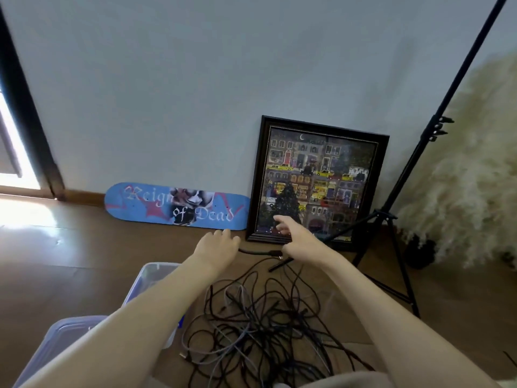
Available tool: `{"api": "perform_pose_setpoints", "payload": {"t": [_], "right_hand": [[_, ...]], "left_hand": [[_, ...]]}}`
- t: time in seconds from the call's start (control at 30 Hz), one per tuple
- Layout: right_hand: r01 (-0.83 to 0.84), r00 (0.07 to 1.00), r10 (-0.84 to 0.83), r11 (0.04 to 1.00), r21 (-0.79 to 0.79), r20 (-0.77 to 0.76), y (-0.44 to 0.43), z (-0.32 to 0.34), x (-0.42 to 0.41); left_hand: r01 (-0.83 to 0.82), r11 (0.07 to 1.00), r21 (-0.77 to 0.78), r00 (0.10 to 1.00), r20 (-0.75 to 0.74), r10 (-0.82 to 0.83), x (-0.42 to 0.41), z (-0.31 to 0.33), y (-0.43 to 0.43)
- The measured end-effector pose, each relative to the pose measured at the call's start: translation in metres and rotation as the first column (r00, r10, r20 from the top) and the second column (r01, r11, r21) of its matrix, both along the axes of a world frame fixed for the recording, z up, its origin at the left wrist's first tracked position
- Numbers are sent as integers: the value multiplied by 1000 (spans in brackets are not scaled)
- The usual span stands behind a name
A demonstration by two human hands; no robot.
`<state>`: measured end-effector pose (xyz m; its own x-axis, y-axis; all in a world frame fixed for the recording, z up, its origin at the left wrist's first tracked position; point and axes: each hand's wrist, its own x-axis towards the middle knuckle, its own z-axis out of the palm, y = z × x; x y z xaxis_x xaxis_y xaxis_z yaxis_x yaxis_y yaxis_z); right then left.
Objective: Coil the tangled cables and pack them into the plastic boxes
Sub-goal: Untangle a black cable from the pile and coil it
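Fingers of the right hand [296, 242] are partly spread, the forefinger pointing forward, while the thumb side pinches the plug end of a black cable [258, 252]. Fingers of the left hand [218, 246] curl downward over the other end of this short stretched span; whether they fully clamp it cannot be told, as the hand hides the contact. Both hands are raised above a wooden floor [70, 247], the span running level between them. Below and nearer the person lies the tangled cables [260, 323]: a loose heap of thin black and grey leads, looped over one another on the floor. Left of the heap stand two clear plastic boxes [145, 278], partly hidden by the left forearm; their contents cannot be made out. Against the wall lean a blue skateboard deck [156, 205] and a framed picture [319, 180]; a black tripod stand [391, 219] rises at right.
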<state>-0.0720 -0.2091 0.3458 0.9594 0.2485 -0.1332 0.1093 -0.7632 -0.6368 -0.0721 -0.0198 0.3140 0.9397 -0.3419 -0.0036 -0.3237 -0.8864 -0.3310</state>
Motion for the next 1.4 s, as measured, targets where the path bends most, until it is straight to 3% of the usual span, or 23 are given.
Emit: {"api": "perform_pose_setpoints", "payload": {"t": [0.13,0.2,0.3,0.43,0.57,0.67,0.73,0.83,0.9,0.97,1.03,1.1,1.17,1.27,1.4], "right_hand": [[-227,968,250,921,-315,35,16,-7,-8],[-176,967,224,932,-318,120,20,-9,-10],[-12,958,74,976,-218,278,14,-12,-5],[167,907,-67,963,-210,415,-2,-13,-2],[207,959,-148,949,-238,244,-16,-24,0],[59,992,-86,962,-267,-90,-17,-24,-10],[-149,920,69,972,-182,-385,-12,-12,-22],[-403,645,403,901,158,-649,-8,3,-31],[-450,476,602,793,411,-641,-6,10,-35],[-457,396,717,696,554,-574,-3,17,-41],[-435,396,773,634,640,-496,1,22,-46],[-335,466,783,588,736,-412,5,24,-49],[-175,574,756,490,854,-316,4,25,-49],[18,744,640,267,964,-191,-2,30,-43],[153,861,479,74,985,-170,-20,36,-37]], "left_hand": [[57,993,-107,998,39,-53,-1,0,-1],[76,941,-328,997,47,-64,-1,-1,0],[-4,680,-733,999,-25,-21,-1,2,2],[36,363,-931,999,24,-37,-5,10,-6],[62,172,-983,983,30,-183,-12,19,-21],[122,200,-972,982,89,-167,-11,17,-35],[136,242,-961,988,115,-98,-9,20,-40],[-32,122,-992,973,-59,-221,-7,29,-39],[-222,64,-973,895,-230,-384,-9,37,-36],[-345,6,-938,818,-304,-488,-12,39,-35],[-435,-61,-898,751,-325,-574,-14,36,-37],[-548,-134,-826,679,-346,-647,-17,31,-44],[-569,-109,-815,651,-366,-665,-23,24,-54],[-500,-5,-866,633,-361,-685,-35,11,-73],[-387,313,-867,669,-498,-552,-40,-1,-91]]}}
